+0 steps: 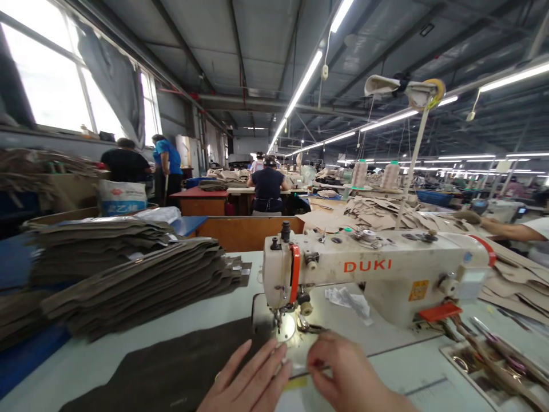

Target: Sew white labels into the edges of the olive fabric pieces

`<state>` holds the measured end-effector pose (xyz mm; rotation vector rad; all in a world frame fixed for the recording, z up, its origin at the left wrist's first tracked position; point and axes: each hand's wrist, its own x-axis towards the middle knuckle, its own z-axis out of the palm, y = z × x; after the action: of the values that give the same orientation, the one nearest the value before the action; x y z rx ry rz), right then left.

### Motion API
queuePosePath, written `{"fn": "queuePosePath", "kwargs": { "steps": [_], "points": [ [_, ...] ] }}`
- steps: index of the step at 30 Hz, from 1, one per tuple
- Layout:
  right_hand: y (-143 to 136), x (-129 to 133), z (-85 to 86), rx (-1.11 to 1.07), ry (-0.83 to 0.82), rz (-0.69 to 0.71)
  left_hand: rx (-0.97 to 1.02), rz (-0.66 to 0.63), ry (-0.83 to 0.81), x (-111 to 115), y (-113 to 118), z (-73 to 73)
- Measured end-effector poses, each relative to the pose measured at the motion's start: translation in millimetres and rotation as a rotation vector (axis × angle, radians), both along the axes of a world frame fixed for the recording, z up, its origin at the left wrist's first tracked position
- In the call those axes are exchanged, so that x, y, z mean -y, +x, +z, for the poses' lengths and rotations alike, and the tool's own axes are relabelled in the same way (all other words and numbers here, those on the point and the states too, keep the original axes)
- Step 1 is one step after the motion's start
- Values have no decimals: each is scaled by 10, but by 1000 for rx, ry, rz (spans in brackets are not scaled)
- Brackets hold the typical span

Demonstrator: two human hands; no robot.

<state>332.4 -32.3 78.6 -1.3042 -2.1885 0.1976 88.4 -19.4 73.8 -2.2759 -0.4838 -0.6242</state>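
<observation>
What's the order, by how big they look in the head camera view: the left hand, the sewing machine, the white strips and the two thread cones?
1. Sewing machine
2. Left hand, nearness enlarging it
3. White strips, together
4. Thread cones: these two look alike, so unranked

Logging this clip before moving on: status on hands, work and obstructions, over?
Left hand flat over dark cloth; right hand curled, grip unclear. Cloth flat, reaching the sewing machine. White scraps beyond right hand, apart from cloth.

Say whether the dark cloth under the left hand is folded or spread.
Spread: the dark cloth lies flat on the table, with no fold visible.
</observation>
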Motion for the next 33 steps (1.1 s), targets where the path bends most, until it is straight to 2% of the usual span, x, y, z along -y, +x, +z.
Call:
{"fn": "queuePosePath", "kwargs": {
  "steps": [2,4,6,8,10,13,15,19,22,28,33],
  "points": [
    [-363,9,-33,79,10,109,56,-19,-74,40,52,-20],
    [-594,-2,-44,51,6,94,179,-11,-197,39,0,-43],
    [-684,-10,-68,-18,13,56,277,2,-272,20,-124,-28],
    [-684,-9,-158,-71,51,65,323,11,-266,-5,-265,12],
    [-658,-8,-326,-40,160,163,330,39,-254,-34,-374,37],
    [-633,-22,-615,160,397,348,322,73,-281,-90,-423,-6],
    [-619,-34,-719,286,452,383,294,60,-319,-135,-392,-72],
    [-573,-31,-661,346,406,369,173,37,-441,-216,-284,-175],
    [-546,-19,-612,327,433,359,111,61,-525,-240,-228,-160],
    [-528,-37,-833,305,489,345,11,76,-618,-261,-173,-50],
    [-524,-56,-940,271,604,312,-7,123,-605,-319,-76,-132]
  ]
}}
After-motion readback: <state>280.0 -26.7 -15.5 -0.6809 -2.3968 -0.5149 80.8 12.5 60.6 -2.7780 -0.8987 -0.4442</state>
